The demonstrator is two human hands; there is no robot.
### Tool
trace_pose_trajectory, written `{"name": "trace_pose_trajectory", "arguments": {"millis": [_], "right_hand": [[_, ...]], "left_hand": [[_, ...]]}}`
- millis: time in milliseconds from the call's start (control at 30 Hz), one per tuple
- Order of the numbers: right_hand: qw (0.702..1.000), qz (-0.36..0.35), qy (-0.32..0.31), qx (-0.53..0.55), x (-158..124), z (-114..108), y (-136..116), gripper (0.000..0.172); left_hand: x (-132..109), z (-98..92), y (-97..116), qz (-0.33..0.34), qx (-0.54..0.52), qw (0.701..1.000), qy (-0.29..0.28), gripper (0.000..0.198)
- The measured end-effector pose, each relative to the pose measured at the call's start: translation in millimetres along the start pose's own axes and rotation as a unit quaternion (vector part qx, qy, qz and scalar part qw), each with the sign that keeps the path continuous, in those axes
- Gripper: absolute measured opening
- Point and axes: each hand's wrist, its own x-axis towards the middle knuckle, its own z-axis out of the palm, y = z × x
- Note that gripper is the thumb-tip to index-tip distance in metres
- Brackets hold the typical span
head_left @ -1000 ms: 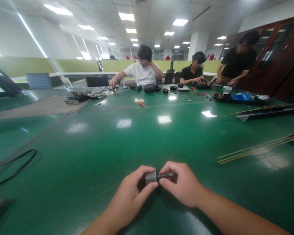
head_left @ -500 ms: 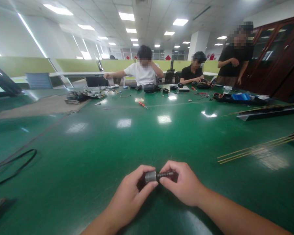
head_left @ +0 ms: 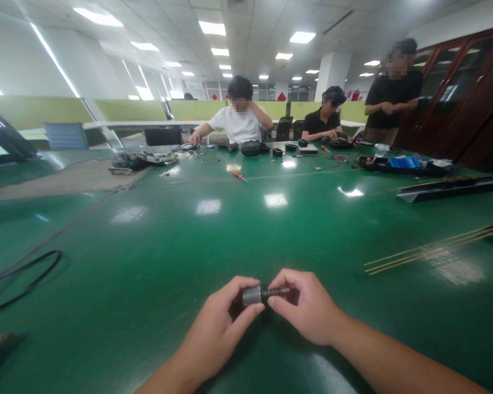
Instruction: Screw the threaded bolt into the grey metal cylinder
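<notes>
— What sort of room is this?
— An office. High beyond the right hand [head_left: 312, 312], bright rectangular lights [head_left: 303, 37] sit in a pale ceiling [head_left: 263, 22].
— And the furniture?
— A glossy green table [head_left: 181, 241] spreads around that hand, mirroring the lights. Far ahead of the hand stand chairs [head_left: 285, 128], yellow-green partitions [head_left: 129, 109] and a white column [head_left: 333, 74].
— The sides?
— Far to the hand's right, red-brown glass-fronted cabinets [head_left: 472, 109]; far to its left, a pale wall [head_left: 8, 49] with slanting bright strips [head_left: 54, 60].

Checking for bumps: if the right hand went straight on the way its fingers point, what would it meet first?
The right hand points leftward, so probably the grey cylinder in the left hand, or that hand itself; depth leaves the order unclear.
</notes>
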Motion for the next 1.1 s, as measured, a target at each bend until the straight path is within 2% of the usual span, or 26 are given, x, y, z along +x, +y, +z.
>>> {"name": "trace_pose_trajectory", "arguments": {"millis": [1100], "right_hand": [[1.0, -0.002, 0.004, 0.008, 0.4, -0.6, -1.9, 0.002]], "left_hand": [[2.0, -2.1, 1.4, -0.007, -0.006, 1.0, 0.007, 0.022]]}}
